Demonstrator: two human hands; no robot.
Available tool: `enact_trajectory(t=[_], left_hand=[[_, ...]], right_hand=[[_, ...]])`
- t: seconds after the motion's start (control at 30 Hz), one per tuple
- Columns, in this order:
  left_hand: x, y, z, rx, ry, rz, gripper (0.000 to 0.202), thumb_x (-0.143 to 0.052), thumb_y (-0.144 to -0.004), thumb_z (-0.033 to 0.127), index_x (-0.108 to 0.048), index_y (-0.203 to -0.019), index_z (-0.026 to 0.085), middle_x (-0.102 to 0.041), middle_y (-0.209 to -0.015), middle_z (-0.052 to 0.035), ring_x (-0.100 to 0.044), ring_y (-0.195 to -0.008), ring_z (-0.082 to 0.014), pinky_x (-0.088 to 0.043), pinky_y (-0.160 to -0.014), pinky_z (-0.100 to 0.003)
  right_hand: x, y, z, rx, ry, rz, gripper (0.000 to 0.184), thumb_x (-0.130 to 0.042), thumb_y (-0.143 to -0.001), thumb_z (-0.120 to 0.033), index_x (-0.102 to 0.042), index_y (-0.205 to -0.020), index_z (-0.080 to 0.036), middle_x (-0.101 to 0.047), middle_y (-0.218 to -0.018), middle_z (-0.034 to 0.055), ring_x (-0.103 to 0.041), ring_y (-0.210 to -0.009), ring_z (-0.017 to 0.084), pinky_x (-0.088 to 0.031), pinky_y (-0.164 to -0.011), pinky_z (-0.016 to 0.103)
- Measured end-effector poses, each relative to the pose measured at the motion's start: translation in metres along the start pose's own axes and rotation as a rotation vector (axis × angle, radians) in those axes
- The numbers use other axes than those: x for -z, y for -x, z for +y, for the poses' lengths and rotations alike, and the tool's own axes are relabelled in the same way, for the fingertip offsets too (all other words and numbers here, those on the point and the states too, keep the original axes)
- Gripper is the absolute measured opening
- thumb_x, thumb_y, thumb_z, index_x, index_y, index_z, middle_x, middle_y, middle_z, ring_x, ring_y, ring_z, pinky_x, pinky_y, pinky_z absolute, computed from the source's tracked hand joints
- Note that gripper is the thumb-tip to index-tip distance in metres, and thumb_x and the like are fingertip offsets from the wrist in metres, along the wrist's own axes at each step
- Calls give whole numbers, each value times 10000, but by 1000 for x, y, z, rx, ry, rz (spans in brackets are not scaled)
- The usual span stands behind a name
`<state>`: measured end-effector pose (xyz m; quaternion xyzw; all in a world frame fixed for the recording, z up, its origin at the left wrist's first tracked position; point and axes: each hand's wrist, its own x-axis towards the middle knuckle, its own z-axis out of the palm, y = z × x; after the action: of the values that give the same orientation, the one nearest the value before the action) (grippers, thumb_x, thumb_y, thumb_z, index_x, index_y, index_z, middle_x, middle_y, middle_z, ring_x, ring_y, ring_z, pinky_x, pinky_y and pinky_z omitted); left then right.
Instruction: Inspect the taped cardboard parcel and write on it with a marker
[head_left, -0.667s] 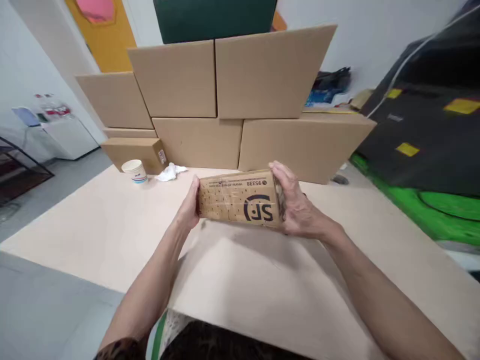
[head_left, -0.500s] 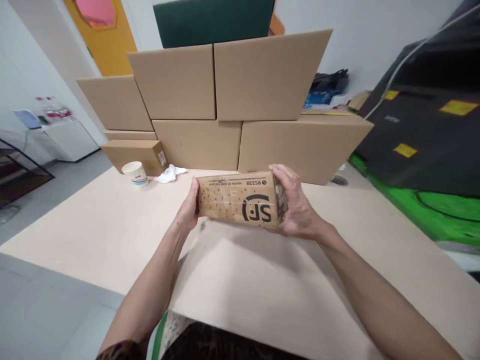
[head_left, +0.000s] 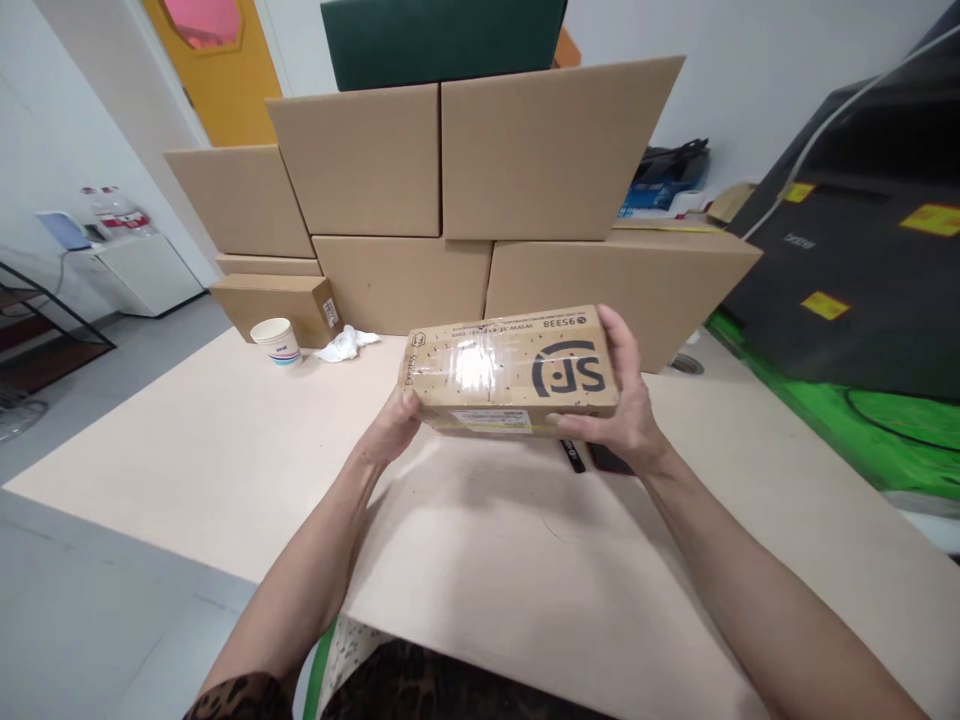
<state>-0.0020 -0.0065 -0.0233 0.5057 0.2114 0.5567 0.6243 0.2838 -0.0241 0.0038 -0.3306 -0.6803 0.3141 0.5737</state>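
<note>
Both hands are up off the table, and between them sits a small SF parcel box (head_left: 510,370), carried in the air just above the pale tabletop (head_left: 187,450). The left hand (head_left: 390,430) cups the box's left end from below, fingers curled under the corner and mostly hidden, so how tightly they press I cannot tell. The right hand (head_left: 626,400) clamps the right end: fingers wrapped up over the far edge, thumb pressed flat along the near side beneath the printed logo. The box is tilted with its top face toward the camera, clear tape shining across the middle and a pale label on the near side. Directly beneath it, two small dark objects (head_left: 592,458) lie on the table, too hidden to name. Behind, a wall of stacked cardboard cartons (head_left: 450,190) stands along the table's far edge, a dark green case (head_left: 442,40) on top. Off to the left, a paper cup (head_left: 276,341) stands near a crumpled white tissue (head_left: 343,344), both well apart from the hands.
</note>
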Motion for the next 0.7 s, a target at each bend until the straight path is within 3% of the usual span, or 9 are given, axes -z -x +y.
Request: enact_trajectory(t=[0.07, 0.17, 0.37, 0.57, 0.7], left_hand=[[2, 2, 0, -48, -103, -93, 954, -901, -679, 653, -581, -1474, 234, -705, -1419, -137, -508, -1488, -405, -444, -1224, -522], [3, 2, -2, -91, -197, -94, 938, -902, -720, 591, -535, -1501, 224, -731, -1360, -156, -574, -1426, -403, -499, -1165, -524], [-7, 1, 0, -103, -160, 52, 797, -860, -780, 485, -541, -1455, 204, -744, -1325, -148, -667, -1315, -383, -558, -1081, -504], [-15, -4, 6, -21, 60, 256, 503, -822, -771, 493, -705, -1146, 179, -818, -1127, -114, -738, -1205, -369, -627, -1001, -482], [-12, -9, 9, 32, 202, 362, 383, -806, -799, 430, -718, -1089, 197, -834, -1083, -87, -739, -1215, -348, -614, -1046, -494]], right_hand=[[-3, 0, 2, -28, -103, 35, 1187, -931, -631, -553, -294, -1624, -423, -492, -1587, 48, -503, -1445, 384, -462, -1185, 569], [-9, 3, 10, -78, -240, 87, 1031, -882, -696, -546, -366, -1582, -429, -541, -1553, 28, -538, -1423, 367, -455, -1193, 567], [-18, 5, 17, -270, -382, 107, 863, -791, -808, -513, -380, -1557, -387, -588, -1525, 48, -510, -1474, 362, -413, -1229, 599], [-22, 3, 2, -276, -376, 22, 853, -814, -765, -521, -426, -1520, -432, -403, -1697, -8, -279, -1617, 355, -254, -1310, 604], [-23, 1, -3, -351, -310, -41, 908, -821, -745, -519, -405, -1544, -409, -388, -1705, 25, -286, -1605, 380, -224, -1305, 649]])
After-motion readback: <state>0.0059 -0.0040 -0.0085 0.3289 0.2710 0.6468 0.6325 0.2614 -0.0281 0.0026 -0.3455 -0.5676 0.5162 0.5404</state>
